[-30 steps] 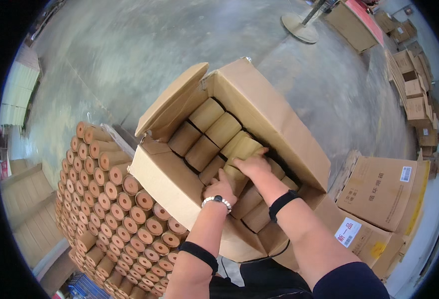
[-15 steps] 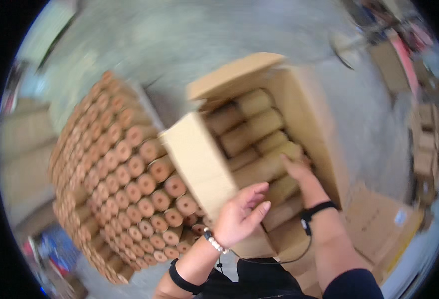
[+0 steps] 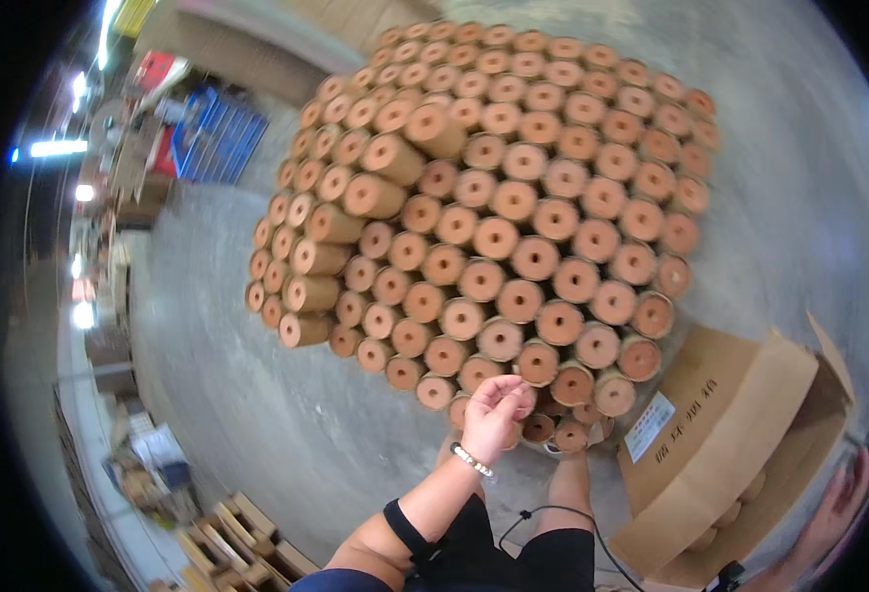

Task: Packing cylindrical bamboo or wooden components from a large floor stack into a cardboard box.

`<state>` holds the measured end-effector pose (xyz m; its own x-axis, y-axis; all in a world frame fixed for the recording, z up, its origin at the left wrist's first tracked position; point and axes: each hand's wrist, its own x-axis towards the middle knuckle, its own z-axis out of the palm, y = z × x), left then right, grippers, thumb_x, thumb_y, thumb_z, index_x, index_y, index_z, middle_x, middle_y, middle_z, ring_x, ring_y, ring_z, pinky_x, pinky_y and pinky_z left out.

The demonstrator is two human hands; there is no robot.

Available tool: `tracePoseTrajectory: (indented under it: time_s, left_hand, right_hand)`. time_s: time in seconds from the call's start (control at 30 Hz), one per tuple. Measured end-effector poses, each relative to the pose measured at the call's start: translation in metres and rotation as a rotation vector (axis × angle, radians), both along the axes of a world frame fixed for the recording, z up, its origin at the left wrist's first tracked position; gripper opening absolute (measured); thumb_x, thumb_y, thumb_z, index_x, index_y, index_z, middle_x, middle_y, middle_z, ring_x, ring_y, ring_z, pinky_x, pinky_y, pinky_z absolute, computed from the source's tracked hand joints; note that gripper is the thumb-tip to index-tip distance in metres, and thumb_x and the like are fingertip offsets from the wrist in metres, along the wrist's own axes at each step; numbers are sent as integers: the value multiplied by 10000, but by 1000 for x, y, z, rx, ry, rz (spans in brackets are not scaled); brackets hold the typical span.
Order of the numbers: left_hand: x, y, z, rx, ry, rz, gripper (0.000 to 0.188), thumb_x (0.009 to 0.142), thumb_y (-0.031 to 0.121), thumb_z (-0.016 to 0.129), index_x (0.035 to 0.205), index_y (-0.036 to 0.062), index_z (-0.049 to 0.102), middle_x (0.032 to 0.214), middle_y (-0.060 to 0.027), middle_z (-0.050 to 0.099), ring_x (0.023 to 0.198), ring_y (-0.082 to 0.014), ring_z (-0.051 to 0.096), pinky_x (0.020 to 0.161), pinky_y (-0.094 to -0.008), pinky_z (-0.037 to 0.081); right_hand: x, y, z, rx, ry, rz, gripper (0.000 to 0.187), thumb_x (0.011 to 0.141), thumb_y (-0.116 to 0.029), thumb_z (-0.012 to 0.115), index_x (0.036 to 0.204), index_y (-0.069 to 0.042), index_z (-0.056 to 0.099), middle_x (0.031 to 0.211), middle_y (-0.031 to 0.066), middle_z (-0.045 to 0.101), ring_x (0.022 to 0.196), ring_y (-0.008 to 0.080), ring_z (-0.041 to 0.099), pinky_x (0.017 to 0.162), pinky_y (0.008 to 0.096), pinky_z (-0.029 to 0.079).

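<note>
At the near edge of a large stack of paper-wrapped cylinders [image 3: 518, 299] with reddish-brown ends and central holes, my left hand [image 3: 494, 418] has its fingers bent and drawn together. Whether anything sits between the fingertips I cannot make out; a cylinder end lies right beside them. My right hand [image 3: 839, 501] is at the far right, slightly blurred, its fingers stretched out beside the cardboard box [image 3: 720, 414]. That box stands open at lower right, and several cylinders [image 3: 725, 515] show inside it, mostly hidden by its wall.
Flattened cardboard [image 3: 247, 49] lies behind the stack at upper left. Beyond it is a blue wire basket [image 3: 219, 136]. Wooden pallets or boxes [image 3: 242, 538] sit at lower left, near a heap of goods [image 3: 153, 474]. A cable [image 3: 577, 511] hangs before my legs.
My view has swung left from the box to the stack. My right hand has come off the cylinder in the box and out to its right side. My left hand is now at the stack.
</note>
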<state>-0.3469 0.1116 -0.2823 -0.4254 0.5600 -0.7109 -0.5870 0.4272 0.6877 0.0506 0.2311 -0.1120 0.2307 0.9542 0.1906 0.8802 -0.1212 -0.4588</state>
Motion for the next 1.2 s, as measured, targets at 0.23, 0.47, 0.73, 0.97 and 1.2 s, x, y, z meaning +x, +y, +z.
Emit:
tracePoseTrajectory:
  time_s: [0.23, 0.47, 0.73, 0.97, 1.2]
  left_hand:
    - [-159, -111, -44, -141, 173, 380, 266, 781, 49, 559, 1037, 63, 487, 972, -66, 559, 752, -135, 577, 611, -250, 464]
    - [-318, -208, -111, -560, 764, 436, 757, 577, 161, 760, 1195, 39, 340, 1125, -137, 429, 935, -222, 488, 799, -347, 428]
    - [-372, -178, -140, -380, 782, 468, 991, 496, 194, 814, 1278, 39, 226, 1243, -187, 346, 1120, -296, 396, 928, -378, 358]
    - [-381, -164, -157, -274, 971, 655, 890, 474, 103, 793, 1201, 31, 285, 1099, -147, 460, 1001, -257, 487, 881, -361, 397]
    - [-363, -197, -137, -157, 993, 779, 861, 501, 64, 764, 1195, 13, 257, 1139, -130, 416, 1018, -242, 468, 865, -369, 412]
  right_hand:
    - [-321, -49, -24, -410, 591, 483, 308, 747, -1, 513, 1054, 13, 498, 1060, 99, 506, 1025, 185, 459, 918, 311, 333]
    - [-620, -101, -154, -380, 440, 1520, 301, 632, -67, 642, 909, -13, 535, 915, 129, 537, 857, 308, 491, 773, 364, 404]
    - [-799, -129, -249, -96, -156, 1746, 619, 599, -97, 642, 1172, -54, 414, 1196, 132, 411, 1141, 304, 350, 978, 448, 250]
    - [-783, -141, -276, 26, -305, 1677, 556, 637, -96, 576, 1160, -73, 389, 1152, 174, 383, 1107, 340, 346, 983, 511, 207]
    - [-755, -150, -268, 17, -533, 1698, 450, 609, -101, 598, 1024, -51, 432, 1062, 193, 407, 1006, 377, 384, 925, 495, 287]
